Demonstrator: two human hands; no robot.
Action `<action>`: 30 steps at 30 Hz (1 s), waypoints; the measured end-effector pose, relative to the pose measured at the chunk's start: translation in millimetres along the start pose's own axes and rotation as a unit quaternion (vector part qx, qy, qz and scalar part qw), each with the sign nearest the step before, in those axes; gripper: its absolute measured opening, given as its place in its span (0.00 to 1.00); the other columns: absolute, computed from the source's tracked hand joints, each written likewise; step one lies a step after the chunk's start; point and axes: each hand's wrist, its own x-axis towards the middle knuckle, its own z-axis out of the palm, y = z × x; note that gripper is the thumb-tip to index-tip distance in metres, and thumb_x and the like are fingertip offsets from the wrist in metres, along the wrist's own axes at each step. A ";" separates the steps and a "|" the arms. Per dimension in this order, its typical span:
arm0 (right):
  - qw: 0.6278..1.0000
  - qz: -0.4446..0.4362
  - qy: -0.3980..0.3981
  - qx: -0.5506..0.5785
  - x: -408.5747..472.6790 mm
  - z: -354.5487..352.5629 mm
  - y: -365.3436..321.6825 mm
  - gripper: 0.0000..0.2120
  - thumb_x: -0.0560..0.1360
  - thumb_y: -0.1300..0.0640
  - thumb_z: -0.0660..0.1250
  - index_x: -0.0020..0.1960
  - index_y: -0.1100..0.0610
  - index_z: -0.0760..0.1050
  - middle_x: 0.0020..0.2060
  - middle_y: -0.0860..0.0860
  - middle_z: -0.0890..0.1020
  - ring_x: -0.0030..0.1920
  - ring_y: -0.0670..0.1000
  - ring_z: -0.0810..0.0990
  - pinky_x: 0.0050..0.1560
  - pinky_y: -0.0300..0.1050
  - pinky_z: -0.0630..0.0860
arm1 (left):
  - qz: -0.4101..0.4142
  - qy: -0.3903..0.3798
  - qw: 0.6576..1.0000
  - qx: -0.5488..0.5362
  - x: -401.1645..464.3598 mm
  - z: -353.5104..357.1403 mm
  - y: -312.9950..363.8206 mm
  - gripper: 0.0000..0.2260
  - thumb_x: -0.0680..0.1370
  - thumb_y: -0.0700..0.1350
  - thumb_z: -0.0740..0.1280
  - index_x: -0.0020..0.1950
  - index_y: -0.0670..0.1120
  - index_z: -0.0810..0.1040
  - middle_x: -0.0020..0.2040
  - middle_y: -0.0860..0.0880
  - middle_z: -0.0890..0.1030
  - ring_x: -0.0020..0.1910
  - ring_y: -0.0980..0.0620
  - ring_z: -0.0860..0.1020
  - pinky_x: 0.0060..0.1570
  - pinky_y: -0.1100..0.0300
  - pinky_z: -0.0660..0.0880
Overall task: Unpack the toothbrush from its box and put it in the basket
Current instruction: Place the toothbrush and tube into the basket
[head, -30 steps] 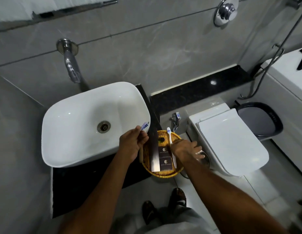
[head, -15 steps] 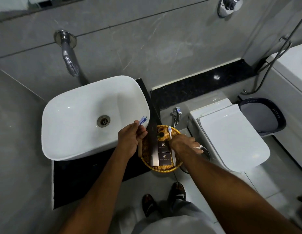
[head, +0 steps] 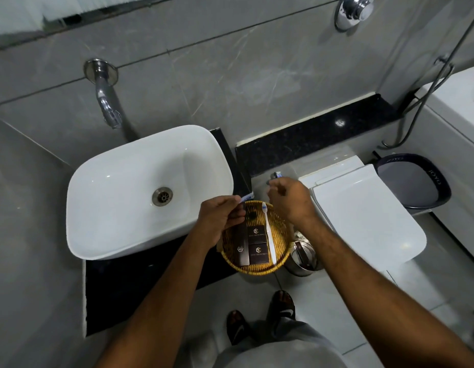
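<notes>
A round woven basket sits on the black counter right of the sink. A white toothbrush lies in it, head towards the wall. Beside it lie dark boxes: a long one and two small square ones. My left hand hovers over the basket's left rim, pinching a small white and blue tube. Lifted above the basket's far right rim, my right hand has its fingers loosely curled and holds nothing.
A white basin with a wall tap fills the left. Right of the basket stands a closed white toilet, with a steel bin between them. A dark wastebasket is at far right. My sandalled feet show below.
My right hand has let go of the toothbrush and lifted up and away from the basket. The toothbrush now lies flat in the basket. My left hand still holds the small tube.
</notes>
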 end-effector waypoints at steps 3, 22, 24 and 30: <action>0.994 0.041 -0.096 0.044 3.2 -16.3 11.5 0.07 0.76 0.54 0.67 0.53 0.49 0.81 0.47 0.45 0.83 0.48 0.43 0.80 0.49 0.46 0.78 | -0.019 -0.049 0.997 0.049 5.2 12.8 0.2 0.13 0.77 0.49 0.70 0.52 0.40 0.83 0.41 0.44 0.86 0.39 0.48 0.85 0.40 0.56 0.83; 0.992 0.040 -0.114 0.035 -41.4 -9.4 73.4 0.02 0.71 0.57 0.75 0.42 0.54 0.83 0.39 0.50 0.85 0.42 0.50 0.84 0.48 0.52 0.82 | -0.061 -0.156 0.945 0.282 33.6 48.9 -17.0 0.04 0.75 0.40 0.72 0.48 0.48 0.82 0.44 0.45 0.85 0.38 0.53 0.86 0.36 0.62 0.81; 0.993 0.043 -0.097 0.043 -44.7 -8.4 75.6 0.04 0.69 0.60 0.76 0.43 0.57 0.82 0.39 0.53 0.85 0.43 0.53 0.84 0.48 0.54 0.82 | -0.066 -0.163 0.939 0.295 36.1 49.5 -16.8 0.05 0.75 0.39 0.72 0.48 0.48 0.81 0.44 0.44 0.85 0.38 0.53 0.86 0.36 0.62 0.81; 0.984 0.124 -0.099 0.075 -51.3 -4.9 79.1 0.05 0.70 0.61 0.76 0.46 0.55 0.85 0.42 0.49 0.86 0.46 0.49 0.84 0.54 0.51 0.81 | -0.072 -0.166 0.930 0.320 41.5 54.6 -17.6 0.07 0.75 0.39 0.72 0.51 0.46 0.80 0.47 0.41 0.85 0.44 0.48 0.86 0.45 0.52 0.84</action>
